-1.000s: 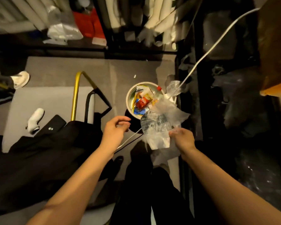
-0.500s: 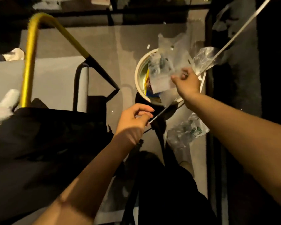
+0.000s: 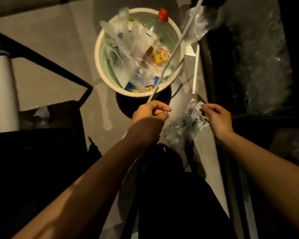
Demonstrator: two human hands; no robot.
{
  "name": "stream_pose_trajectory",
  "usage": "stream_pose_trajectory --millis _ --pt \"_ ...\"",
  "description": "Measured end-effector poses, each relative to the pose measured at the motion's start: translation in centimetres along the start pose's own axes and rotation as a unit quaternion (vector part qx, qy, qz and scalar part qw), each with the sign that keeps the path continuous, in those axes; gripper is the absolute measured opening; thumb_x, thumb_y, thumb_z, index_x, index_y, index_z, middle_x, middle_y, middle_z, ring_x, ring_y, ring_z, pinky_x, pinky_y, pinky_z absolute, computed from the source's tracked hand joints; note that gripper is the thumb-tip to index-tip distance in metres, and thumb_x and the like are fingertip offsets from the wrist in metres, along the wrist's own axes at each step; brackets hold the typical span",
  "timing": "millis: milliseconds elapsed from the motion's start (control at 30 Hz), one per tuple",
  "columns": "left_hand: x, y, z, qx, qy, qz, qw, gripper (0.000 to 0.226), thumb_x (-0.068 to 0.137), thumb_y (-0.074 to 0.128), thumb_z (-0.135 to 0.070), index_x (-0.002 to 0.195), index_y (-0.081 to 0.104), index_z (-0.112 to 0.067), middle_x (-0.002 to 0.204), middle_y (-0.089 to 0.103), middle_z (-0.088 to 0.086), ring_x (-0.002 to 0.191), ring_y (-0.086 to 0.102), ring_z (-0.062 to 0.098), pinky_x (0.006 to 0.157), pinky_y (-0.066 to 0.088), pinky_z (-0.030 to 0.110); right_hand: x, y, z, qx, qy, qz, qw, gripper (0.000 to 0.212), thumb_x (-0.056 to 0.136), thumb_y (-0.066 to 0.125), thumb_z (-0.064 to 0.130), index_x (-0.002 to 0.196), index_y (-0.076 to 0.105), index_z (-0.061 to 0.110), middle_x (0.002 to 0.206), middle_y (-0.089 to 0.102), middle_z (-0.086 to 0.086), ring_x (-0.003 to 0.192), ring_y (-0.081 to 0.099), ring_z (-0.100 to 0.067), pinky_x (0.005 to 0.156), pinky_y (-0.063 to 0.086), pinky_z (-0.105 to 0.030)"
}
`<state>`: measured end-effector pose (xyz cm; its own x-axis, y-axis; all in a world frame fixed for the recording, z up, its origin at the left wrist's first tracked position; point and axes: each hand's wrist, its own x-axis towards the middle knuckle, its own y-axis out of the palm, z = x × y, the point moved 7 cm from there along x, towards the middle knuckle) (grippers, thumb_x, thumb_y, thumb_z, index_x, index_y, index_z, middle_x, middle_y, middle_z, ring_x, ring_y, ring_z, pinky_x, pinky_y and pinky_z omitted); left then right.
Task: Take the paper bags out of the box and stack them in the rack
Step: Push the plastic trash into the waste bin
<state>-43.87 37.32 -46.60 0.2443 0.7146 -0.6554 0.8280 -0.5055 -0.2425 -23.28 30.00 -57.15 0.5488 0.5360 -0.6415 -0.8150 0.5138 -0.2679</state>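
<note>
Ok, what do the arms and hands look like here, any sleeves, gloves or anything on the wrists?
The left forearm and right forearm are bare up to the picture's edge, no sleeves in view. The left hand and right hand wear no gloves, and no watch, band or ring shows on either. The light is dim, so small marks could go unseen.

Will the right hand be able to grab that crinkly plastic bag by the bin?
Probably yes: the right hand looks empty and sits right beside the plastic bag, with nothing between them.
</note>
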Motion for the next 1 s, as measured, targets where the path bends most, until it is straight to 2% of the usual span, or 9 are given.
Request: stream_pose_trajectory --millis 200,333,400,500,567,667,767,900,1000 --pt "7.2 8.8 7.7 -0.022 -0.062 0.082 0.995 0.018 0.089 0.057 -0.006 0.106 0.062 -0.01 0.074 0.056 -0.001 0.06 0.053 -0.002 0.052 0.039 0.008 5.2 -1.2 -9.8 -0.012 0.072 0.018 0.997 0.025 0.092 0.054 0.008 0.117 0.061 0.01 0.112 0.056 -0.008 0.088 0.053 -0.012 0.064 0.041 -0.011" --pt "11.1 12.7 14.2 -0.019 -0.116 0.101 0.988 0.032 0.086 0.061 -0.004 0.118 0.057 -0.01 0.113 0.061 0.014 0.091 0.058 0.021 0.075 0.047 0.027 7.8 -1.3 -15.9 -0.075 0.137 -0.036 0.987 0.013 0.085 0.055 -0.002 0.092 0.058 0.009 0.087 0.051 -0.004 0.063 0.039 -0.008 0.054 0.034 -0.019" --pt "13.0 14.5 16.5 -0.014 -0.12 0.11 0.987 0.047 0.086 0.061 -0.003 0.131 0.049 -0.009 0.125 0.054 0.012 0.095 0.054 0.023 0.071 0.047 0.023 8.9 -1.1 -19.0 -0.08 0.188 -0.04 0.978 0.006 0.085 0.058 0.003 0.088 0.058 0.009 0.082 0.052 -0.005 0.065 0.043 -0.013 0.059 0.04 -0.024" --pt "14.8 17.3 18.4 0.019 -0.089 0.144 0.985 0.052 0.089 0.057 -0.001 0.139 0.043 -0.009 0.117 0.048 0.004 0.097 0.055 0.021 0.062 0.043 0.01 9.9 1.3 -22.7 0.057 0.25 0.011 0.966 0.048 0.084 0.067 0.012 0.127 0.048 0.002 0.109 0.057 -0.009 0.073 0.053 -0.013 0.056 0.048 -0.023" --pt "15.5 19.0 19.2 0.033 -0.06 0.165 0.984 0.05 0.09 0.055 0.001 0.138 0.042 -0.005 0.127 0.05 0.006 0.116 0.051 0.02 0.075 0.038 0.007 10.6 2.9 -23.7 0.148 0.24 0.045 0.958 0.054 0.081 0.071 0.007 0.129 0.05 0.0 0.118 0.063 -0.013 0.077 0.064 -0.017 0.051 0.052 -0.019" --pt "15.9 20.2 20.8 0.033 -0.067 0.185 0.98 0.048 0.091 0.054 0.002 0.137 0.042 -0.001 0.13 0.05 0.005 0.119 0.047 0.014 0.08 0.039 0.003 11.7 4.2 -25.1 0.156 0.213 0.053 0.963 0.041 0.076 0.069 -0.003 0.116 0.062 -0.004 0.116 0.064 -0.024 0.098 0.066 -0.033 0.087 0.055 -0.04" --pt "16.9 20.1 21.4 0.046 -0.055 0.182 0.981 0.049 0.092 0.053 -0.002 0.139 0.039 -0.003 0.14 0.046 0.014 0.127 0.045 0.024 0.104 0.038 0.026 12.1 4.6 -24.6 0.154 0.186 0.057 0.969 0.033 0.08 0.064 -0.005 0.112 0.063 -0.003 0.113 0.065 -0.025 0.1 0.064 -0.036 0.095 0.05 -0.046" --pt "16.2 18.4 19.3 0.057 -0.021 0.14 0.988 0.041 0.093 0.053 -0.004 0.133 0.047 -0.007 0.127 0.053 0.009 0.113 0.05 0.018 0.081 0.039 0.01 11.5 3.7 -21.5 0.127 0.126 0.063 0.982 0.04 0.08 0.063 -0.006 0.118 0.06 0.003 0.11 0.068 -0.017 0.096 0.066 -0.03 0.086 0.054 -0.039" --pt "14.2 16.2 16.7 0.106 0.034 0.102 0.989 0.036 0.09 0.057 -0.005 0.125 0.054 -0.009 0.12 0.059 0.012 0.111 0.055 0.024 0.078 0.036 0.015 8.7 2.7 -18.1 0.092 0.111 0.068 0.987 0.041 0.079 0.063 -0.008 0.118 0.061 0.004 0.103 0.07 -0.013 0.083 0.066 -0.022 0.07 0.055 -0.028"
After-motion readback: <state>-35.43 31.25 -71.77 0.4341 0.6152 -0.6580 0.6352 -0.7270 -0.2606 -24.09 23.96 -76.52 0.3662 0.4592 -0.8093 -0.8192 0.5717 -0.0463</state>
